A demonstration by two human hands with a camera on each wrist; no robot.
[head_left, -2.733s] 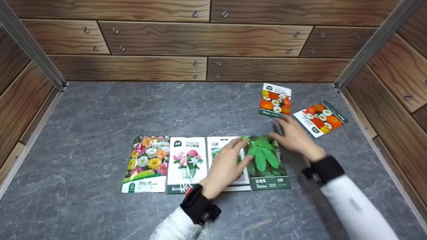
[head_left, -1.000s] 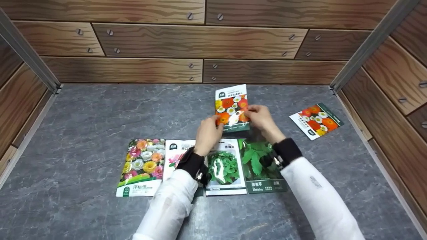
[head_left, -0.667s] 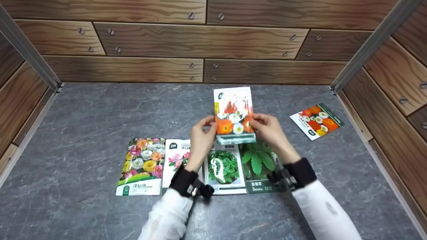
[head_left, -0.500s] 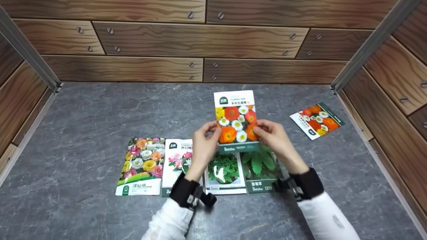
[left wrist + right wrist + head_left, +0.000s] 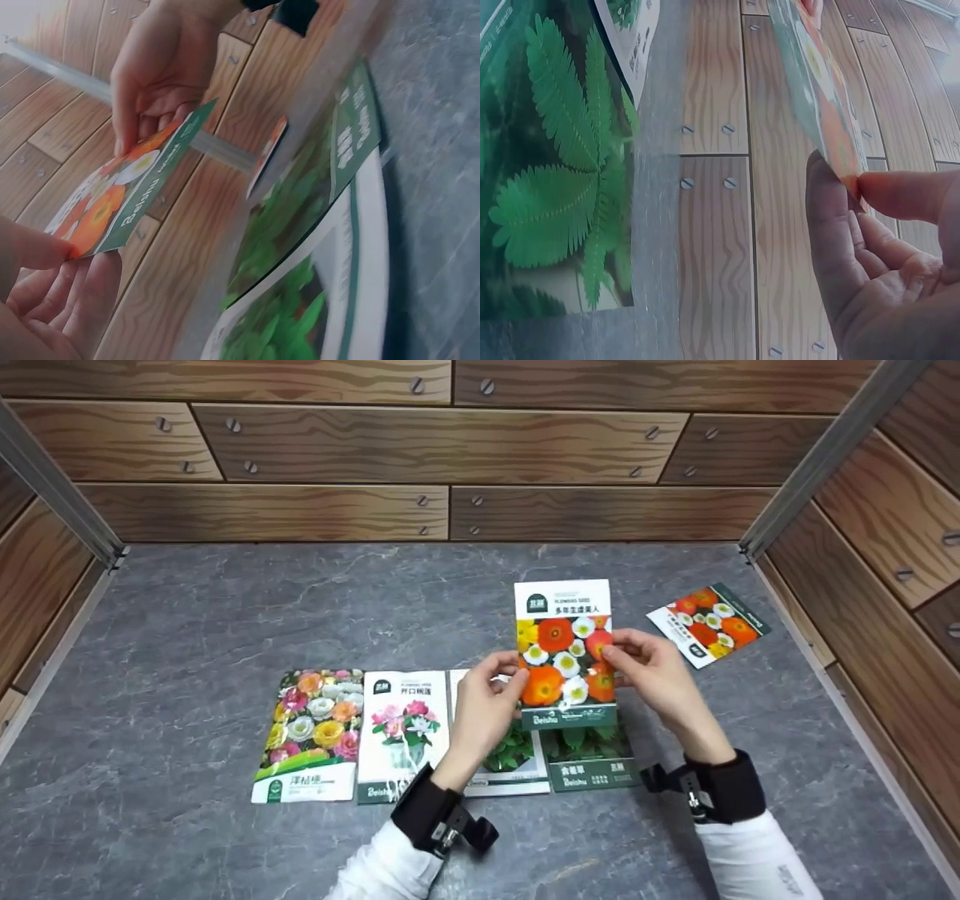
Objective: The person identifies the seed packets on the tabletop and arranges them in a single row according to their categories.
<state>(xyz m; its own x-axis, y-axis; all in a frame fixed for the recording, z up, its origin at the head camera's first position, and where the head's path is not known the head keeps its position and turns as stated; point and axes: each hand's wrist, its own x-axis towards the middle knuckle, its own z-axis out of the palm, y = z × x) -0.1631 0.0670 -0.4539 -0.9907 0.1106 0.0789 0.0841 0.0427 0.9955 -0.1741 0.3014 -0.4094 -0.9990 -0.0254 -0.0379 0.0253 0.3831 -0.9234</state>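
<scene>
A seed packet with orange, red and white poppies (image 5: 566,660) is held up by both hands above the row of packets. The left hand (image 5: 486,709) pinches its left edge between thumb and fingers; the right hand (image 5: 664,682) pinches its right edge. Its printed front faces the head camera, text upright. In the left wrist view the packet (image 5: 112,187) is tilted and clear of the packets on the table. The right wrist view shows it almost edge-on (image 5: 829,97), with the right thumb and fingers (image 5: 885,255) on either side of its edge.
Below lie packets side by side: mixed flowers (image 5: 307,735), potted pink flowers (image 5: 401,735), a green herb packet (image 5: 517,780) and a green leaf packet (image 5: 596,769), the last two partly covered. Another poppy packet (image 5: 709,624) lies askew at right. Wood-patterned walls (image 5: 262,514) enclose the table.
Both hands have taken the poppy packet from the table's back right, lifted it and brought it closer. In the last half second it has shifted slightly right.
</scene>
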